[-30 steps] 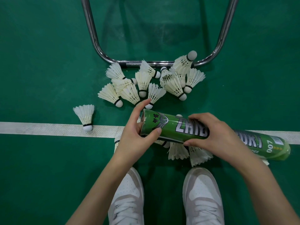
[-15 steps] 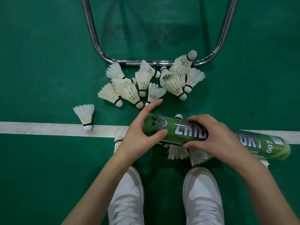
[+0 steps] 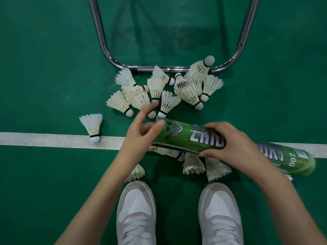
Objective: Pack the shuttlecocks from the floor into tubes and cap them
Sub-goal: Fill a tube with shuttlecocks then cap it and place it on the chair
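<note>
Farthest left, one lone shuttlecock (image 3: 92,127) stands cork-down with its cork on the white line (image 3: 44,140), apart from the rest. Right of it, the main pile (image 3: 164,89) lies against the metal frame (image 3: 159,69); judged from this heap, most of the packing is still to do.

The left hand (image 3: 141,137) sits at the open mouth of the tube (image 3: 185,137), fingers loose and spread, thumb tip touching the rim, forefinger stretched toward the pile. It holds nothing that can be seen. The tube lies nearly level above the floor, mouth to the left, far end low on the right. The right hand (image 3: 228,144) grasps it round the middle, fingers curled over the top and thumb underneath.

Under the tube and just ahead of the shoes (image 3: 136,209), several more shuttlecocks (image 3: 193,164) lie loose. How many are inside the tube cannot be told. No cap is in view, so capping appears not yet done.
</note>
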A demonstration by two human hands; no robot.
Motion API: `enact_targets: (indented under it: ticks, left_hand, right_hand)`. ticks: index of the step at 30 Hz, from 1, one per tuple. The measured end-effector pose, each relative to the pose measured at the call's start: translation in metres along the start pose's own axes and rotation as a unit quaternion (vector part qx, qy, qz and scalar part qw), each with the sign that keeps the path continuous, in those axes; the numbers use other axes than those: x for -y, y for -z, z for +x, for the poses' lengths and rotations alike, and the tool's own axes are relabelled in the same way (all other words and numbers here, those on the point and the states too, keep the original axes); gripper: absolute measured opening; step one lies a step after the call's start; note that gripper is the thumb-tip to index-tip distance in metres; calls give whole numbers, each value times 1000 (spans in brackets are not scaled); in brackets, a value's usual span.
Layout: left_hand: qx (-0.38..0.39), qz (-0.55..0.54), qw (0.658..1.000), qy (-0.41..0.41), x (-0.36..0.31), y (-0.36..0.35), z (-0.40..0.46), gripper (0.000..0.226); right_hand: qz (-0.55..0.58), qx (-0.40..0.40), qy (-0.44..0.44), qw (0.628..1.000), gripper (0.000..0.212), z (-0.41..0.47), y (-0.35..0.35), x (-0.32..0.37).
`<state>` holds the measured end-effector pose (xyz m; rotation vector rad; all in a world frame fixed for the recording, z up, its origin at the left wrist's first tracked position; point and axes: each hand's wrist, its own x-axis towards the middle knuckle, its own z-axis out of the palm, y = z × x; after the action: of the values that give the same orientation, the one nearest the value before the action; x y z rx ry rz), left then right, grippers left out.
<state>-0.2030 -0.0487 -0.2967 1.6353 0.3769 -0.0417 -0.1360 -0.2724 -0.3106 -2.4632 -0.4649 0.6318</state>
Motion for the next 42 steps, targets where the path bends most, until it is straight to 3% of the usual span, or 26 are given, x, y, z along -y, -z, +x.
enact_targets:
  ticks: [6,10,16,20,29,42]
  left_hand:
    - [-95,5,995,3,9,28,24,30]
    - [-136,78,988,-1,21,41,46,31]
    - [-119,263,957,-31,34,45,71,45]
    - [-80,329,940,-31,41,50,84,53]
    - [-98,258,961,11,46,46,82,45]
    - [-155,141,976,-57,31,44,56,37]
  right_hand:
    - [-5,-5,-13,1000,80,2,4,-4]
    - [-10,-10,-13,1000,79,2,7,-5]
    - [-15,-5,-14,1000,78,3,7,-4]
    - [-12,-3,-13,1000,77,4,7,-4]
    - [-13,-7,-13,1000,76,2,8,-7]
    - [-21,-5,-12,1000,77,2,7,-7]
